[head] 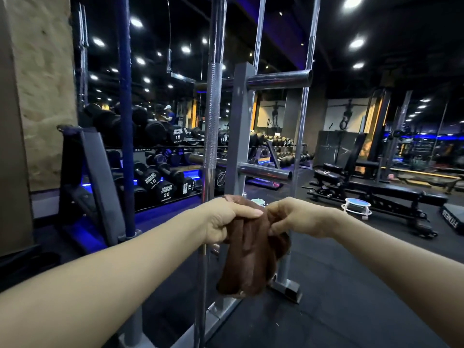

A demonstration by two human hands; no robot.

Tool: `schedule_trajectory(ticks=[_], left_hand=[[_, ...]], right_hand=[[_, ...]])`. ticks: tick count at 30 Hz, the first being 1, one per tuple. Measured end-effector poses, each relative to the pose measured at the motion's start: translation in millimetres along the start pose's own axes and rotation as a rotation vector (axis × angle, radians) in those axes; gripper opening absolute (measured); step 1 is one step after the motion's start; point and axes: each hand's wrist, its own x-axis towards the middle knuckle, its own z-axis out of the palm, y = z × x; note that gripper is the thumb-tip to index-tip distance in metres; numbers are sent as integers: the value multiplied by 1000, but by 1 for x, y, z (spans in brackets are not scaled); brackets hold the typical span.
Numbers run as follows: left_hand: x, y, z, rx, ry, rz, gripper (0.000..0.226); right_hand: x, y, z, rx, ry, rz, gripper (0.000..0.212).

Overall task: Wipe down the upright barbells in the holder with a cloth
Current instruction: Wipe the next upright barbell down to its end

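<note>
**Cloth held at the barbell rack**

The gym was dim, with ceiling spotlights, a dark rubber floor (339, 285) and a mirror wall on the left reflecting the dumbbell rack (160, 177). A black bench (376, 189) stood off to the right, well apart from the hands, with a small round stool (356, 205) near it.

A grey rack (241, 136) with chrome pegs stood straight ahead. Several barbells stood upright around it: a knurled chrome barbell (213, 116) nearest, just left of the rack post; a blue bar (124, 109) further left; two thinner chrome bars behind, on the right.

Both forearms reached forward and met in front of the rack. The brown cloth (247, 259) hung bunched between the hands, draping down in front of the lower part of the knurled barbell and the rack post. The left hand (226, 219) had its grip curled round the cloth's top, thumb laid across. The right hand (296, 217) pinched the cloth's upper right edge with curled fingers. Whether the cloth touched the barbell could not be told.
</note>
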Motion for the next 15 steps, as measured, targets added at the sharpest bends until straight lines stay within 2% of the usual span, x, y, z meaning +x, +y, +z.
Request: schedule_trajectory(ticks=[2, 4, 7, 9, 11, 12, 13, 15], left_hand=[[-4, 9, -10, 86, 43, 10, 19], [-10, 18, -20, 262, 133, -3, 15], [-18, 31, -33, 417, 227, 20, 24], [-17, 35, -38, 560, 379, 153, 22], [-18, 39, -38, 793, 641, 331, 17], [-21, 40, -34, 801, 694, 401, 17], [-24, 41, -30, 748, 647, 425, 26], [-30, 43, -19, 607, 451, 361, 46]], right_hand=[[-1, -10, -8, -48, 12, -18, 16], [-3, -20, -18, -149, 33, -5, 21], [-4, -35, -34, -253, 82, -15, 20], [-3, -45, -40, -206, 104, -49, 21], [1, -54, -42, -87, 128, -70, 22], [3, -59, -43, -26, 141, -80, 22], [5, -63, -43, 31, 155, -99, 21], [10, -73, -43, 162, 167, -164, 20]])
